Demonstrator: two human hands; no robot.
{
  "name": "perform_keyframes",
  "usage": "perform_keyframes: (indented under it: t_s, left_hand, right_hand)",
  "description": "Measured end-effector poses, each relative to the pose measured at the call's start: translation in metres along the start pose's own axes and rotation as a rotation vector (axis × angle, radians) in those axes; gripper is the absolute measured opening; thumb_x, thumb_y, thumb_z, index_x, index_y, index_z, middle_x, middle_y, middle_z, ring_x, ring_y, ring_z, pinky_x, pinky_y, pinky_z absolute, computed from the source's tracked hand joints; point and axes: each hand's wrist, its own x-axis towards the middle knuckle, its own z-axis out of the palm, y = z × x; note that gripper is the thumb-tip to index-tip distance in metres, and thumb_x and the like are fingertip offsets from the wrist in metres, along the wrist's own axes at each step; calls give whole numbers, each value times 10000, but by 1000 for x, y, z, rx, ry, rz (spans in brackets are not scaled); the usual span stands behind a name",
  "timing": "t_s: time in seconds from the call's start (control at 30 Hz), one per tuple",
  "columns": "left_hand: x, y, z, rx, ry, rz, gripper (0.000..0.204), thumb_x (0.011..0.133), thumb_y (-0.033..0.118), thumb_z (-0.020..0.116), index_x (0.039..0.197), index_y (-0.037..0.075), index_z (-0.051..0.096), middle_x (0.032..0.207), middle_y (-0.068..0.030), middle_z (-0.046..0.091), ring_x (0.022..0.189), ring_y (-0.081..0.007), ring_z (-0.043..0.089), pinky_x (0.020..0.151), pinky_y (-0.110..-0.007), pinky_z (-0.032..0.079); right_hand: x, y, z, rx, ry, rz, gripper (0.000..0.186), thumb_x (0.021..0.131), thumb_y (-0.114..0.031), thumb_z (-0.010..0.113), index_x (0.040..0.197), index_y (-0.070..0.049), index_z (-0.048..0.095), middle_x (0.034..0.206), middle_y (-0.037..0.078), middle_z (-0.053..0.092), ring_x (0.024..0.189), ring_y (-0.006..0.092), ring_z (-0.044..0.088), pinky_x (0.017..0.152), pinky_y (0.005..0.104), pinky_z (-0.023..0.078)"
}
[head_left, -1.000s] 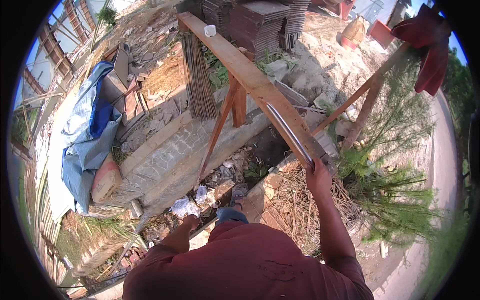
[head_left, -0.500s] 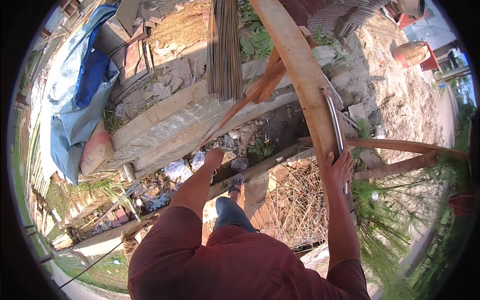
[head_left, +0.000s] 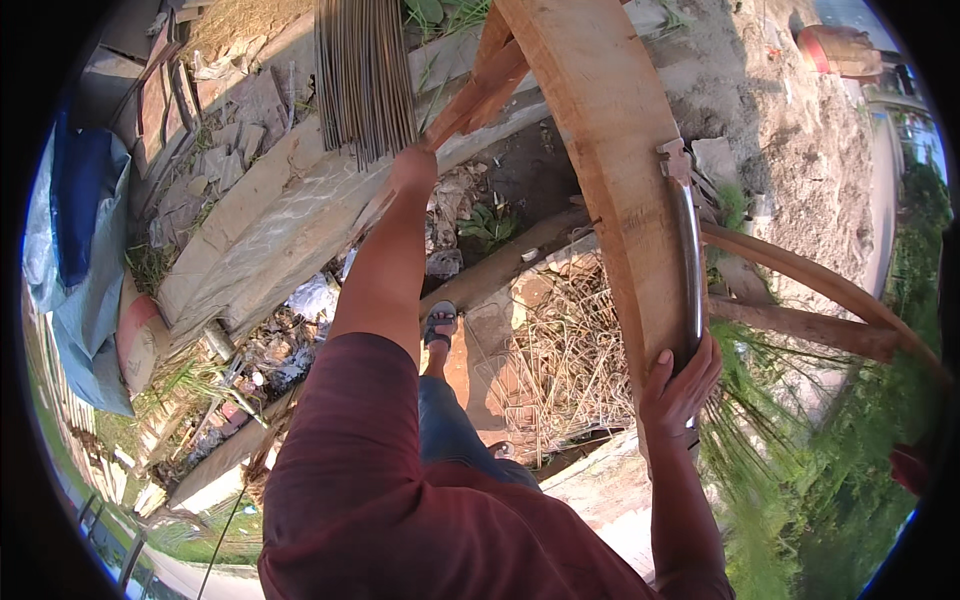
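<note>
My left hand reaches far out in front, at the lower ends of a bundle of thin steel rods and over a slanting wooden brace. Its fingers curl away out of sight, so any grip on a rod or the brace is hidden. On the right, my right hand is closed round the lower part of a silver metal bar with a notched flat head. That bar lies along a thick wooden beam, and my thumb rests on the wood.
Bent steel pieces are heaped beside the beam. A concrete ledge crosses above a trench with rubbish. Blue tarpaulin hangs at left. Wooden legs and feathery green branches stand to the right. My sandalled foot is below.
My left hand has moved forward from over the trench to the rod ends. My right hand stays on the metal bar. The view has shifted, bringing the beam and bar closer.
</note>
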Motion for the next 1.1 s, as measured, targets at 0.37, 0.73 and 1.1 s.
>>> perform_keyframes:
  t_s: [0.37,0.73,1.1]
  left_hand:
    - [37,14,20,221,-108,-86,294,918,198,433,1039,86,676,1067,-161,663,1007,-335,634,849,-434,512]
    - [2,-33,5,-243,-83,126,308,778,304,632,883,19,683,784,-190,665,752,-315,659,680,-438,491]
    - [-295,-23,-168,-1400,-724,-218,195,915,253,555,802,96,578,643,-16,576,568,-137,560,540,-289,471]
  right_hand:
    - [5,-2,-4,22,-89,37,592,923,-331,424,1319,96,318,1236,304,387,1104,441,412,955,528,307]
    - [3,-2,-7,37,-44,-1,604,879,-322,482,1317,73,351,1234,277,413,1129,440,413,955,527,313]
    - [-6,1,-2,85,53,38,593,827,-313,564,1287,24,399,1230,222,451,1158,399,428,939,516,352]
